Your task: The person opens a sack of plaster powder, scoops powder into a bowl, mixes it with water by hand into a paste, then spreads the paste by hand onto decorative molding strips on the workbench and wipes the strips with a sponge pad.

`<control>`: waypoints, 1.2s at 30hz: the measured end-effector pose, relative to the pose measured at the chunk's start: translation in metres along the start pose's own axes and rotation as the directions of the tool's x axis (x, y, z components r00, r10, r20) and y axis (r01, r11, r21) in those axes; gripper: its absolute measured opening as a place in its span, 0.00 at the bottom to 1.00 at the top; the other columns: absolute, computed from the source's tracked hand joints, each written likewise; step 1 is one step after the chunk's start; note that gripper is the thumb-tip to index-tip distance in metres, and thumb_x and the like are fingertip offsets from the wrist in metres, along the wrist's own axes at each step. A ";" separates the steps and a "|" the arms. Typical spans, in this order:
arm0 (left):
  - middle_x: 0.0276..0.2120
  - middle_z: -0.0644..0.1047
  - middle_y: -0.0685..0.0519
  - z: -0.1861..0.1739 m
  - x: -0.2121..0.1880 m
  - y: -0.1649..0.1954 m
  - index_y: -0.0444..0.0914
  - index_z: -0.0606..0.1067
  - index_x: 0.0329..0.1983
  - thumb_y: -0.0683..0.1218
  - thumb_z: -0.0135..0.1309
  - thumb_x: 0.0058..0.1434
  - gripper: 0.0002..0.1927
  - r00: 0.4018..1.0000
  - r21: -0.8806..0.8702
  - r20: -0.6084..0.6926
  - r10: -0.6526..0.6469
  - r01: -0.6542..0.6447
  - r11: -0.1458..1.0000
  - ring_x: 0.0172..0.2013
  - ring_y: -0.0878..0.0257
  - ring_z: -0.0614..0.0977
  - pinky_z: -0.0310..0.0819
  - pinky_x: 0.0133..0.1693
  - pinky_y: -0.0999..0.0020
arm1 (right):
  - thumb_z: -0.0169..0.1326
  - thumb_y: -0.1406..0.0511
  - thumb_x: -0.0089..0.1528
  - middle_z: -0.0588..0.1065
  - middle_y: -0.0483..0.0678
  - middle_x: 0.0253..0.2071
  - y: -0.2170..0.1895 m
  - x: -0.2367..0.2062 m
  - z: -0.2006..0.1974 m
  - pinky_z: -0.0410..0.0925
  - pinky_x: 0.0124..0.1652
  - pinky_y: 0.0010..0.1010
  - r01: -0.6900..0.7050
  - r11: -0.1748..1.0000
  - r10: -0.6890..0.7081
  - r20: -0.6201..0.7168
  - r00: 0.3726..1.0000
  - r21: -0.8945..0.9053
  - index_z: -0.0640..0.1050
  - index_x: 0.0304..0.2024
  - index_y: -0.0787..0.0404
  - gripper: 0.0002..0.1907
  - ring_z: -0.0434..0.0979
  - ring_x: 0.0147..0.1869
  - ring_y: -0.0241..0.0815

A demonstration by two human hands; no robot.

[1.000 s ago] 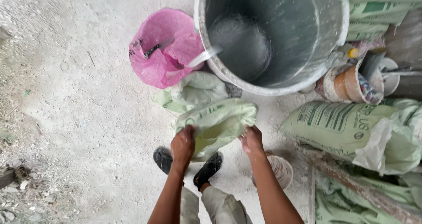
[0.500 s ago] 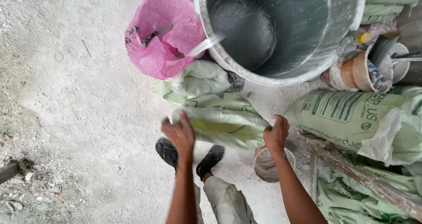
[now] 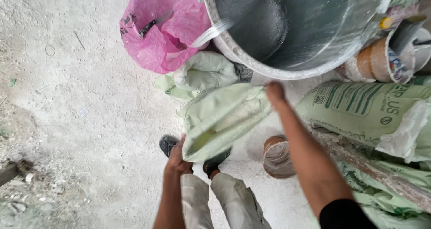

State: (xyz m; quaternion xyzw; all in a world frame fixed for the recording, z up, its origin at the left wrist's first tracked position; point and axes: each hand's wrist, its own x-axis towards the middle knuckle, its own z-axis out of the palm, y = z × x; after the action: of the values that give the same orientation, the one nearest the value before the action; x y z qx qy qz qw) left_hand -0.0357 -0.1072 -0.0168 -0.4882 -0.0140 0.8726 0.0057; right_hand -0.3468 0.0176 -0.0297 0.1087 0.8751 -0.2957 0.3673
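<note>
As we lift the pale green sack (image 3: 222,121) off the dusty floor (image 3: 81,121), it has risen and tilted since a second ago — its far end now at the rim of the big grey drum (image 3: 305,31). Our right hand (image 3: 274,94) grips that upper corner, our left hand (image 3: 177,159) clutches the lower end — tipping looks close.

Dusty grey concrete floor (image 3: 76,121) carried a large grey bucket (image 3: 314,35), pink plastic bag (image 3: 164,31), crumpled pale-green sacks (image 3: 204,71), full green sack (image 3: 363,110), small dirty cup (image 3: 277,157), rubble bits (image 3: 18,170) at left.
</note>
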 end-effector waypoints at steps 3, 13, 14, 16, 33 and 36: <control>0.48 0.79 0.41 -0.028 -0.005 0.008 0.24 0.70 0.63 0.56 0.46 0.73 0.30 0.986 0.346 -0.159 0.044 0.014 0.938 0.46 0.51 0.81 0.80 0.46 0.56 | 0.43 0.57 0.72 0.76 0.62 0.54 0.004 0.001 -0.004 0.66 0.55 0.51 0.101 0.976 -0.131 -0.148 0.980 -0.194 0.74 0.55 0.63 0.18 0.74 0.55 0.61; 0.55 0.73 0.31 0.020 0.034 -0.002 0.33 0.65 0.67 0.59 0.58 0.56 0.40 0.809 0.785 0.414 0.418 -0.085 -0.614 0.47 0.36 0.81 0.76 0.41 0.40 | 0.53 0.63 0.60 0.79 0.52 0.37 0.088 -0.128 0.069 0.71 0.50 0.46 0.768 0.410 -0.580 0.509 0.636 -0.493 0.77 0.40 0.61 0.09 0.80 0.44 0.55; 0.51 0.76 0.33 0.022 0.041 0.006 0.36 0.69 0.63 0.57 0.53 0.62 0.30 0.804 0.853 0.360 0.473 -0.078 -0.516 0.44 0.37 0.82 0.77 0.41 0.42 | 0.53 0.62 0.58 0.79 0.53 0.39 0.094 -0.124 0.068 0.73 0.45 0.47 0.740 0.397 -0.485 0.560 0.672 -0.543 0.78 0.43 0.60 0.13 0.81 0.41 0.56; 0.42 0.82 0.39 0.024 0.051 0.018 0.43 0.76 0.55 0.52 0.43 0.74 0.15 0.800 0.953 0.223 0.557 -0.059 -0.297 0.38 0.40 0.84 0.79 0.41 0.47 | 0.52 0.59 0.61 0.79 0.56 0.42 0.104 -0.114 0.064 0.72 0.49 0.51 0.505 0.308 0.192 0.573 0.797 -0.806 0.82 0.41 0.61 0.14 0.80 0.47 0.54; 0.35 0.80 0.35 -0.010 0.057 0.033 0.30 0.78 0.44 0.44 0.55 0.64 0.12 0.584 0.808 0.589 0.558 -0.432 -0.401 0.34 0.38 0.83 0.78 0.35 0.49 | 0.54 0.57 0.62 0.77 0.60 0.56 0.046 -0.058 0.193 0.67 0.60 0.49 0.435 0.749 -0.513 -0.021 0.858 -0.499 0.76 0.56 0.61 0.24 0.75 0.61 0.60; 0.34 0.80 0.35 -0.007 0.057 0.035 0.28 0.78 0.44 0.43 0.55 0.63 0.12 0.549 0.784 0.620 0.561 -0.466 -0.410 0.33 0.38 0.83 0.77 0.34 0.50 | 0.54 0.55 0.63 0.77 0.61 0.56 0.058 -0.072 0.211 0.68 0.59 0.49 0.465 0.815 -0.482 0.040 0.875 -0.346 0.76 0.57 0.62 0.24 0.76 0.61 0.60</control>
State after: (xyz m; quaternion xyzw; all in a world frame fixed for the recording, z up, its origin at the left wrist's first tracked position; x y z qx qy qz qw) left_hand -0.0592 -0.1409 -0.0706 -0.2971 0.8289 0.4686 -0.0714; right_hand -0.1501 -0.0597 -0.1213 -0.1710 0.9212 -0.2171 0.2738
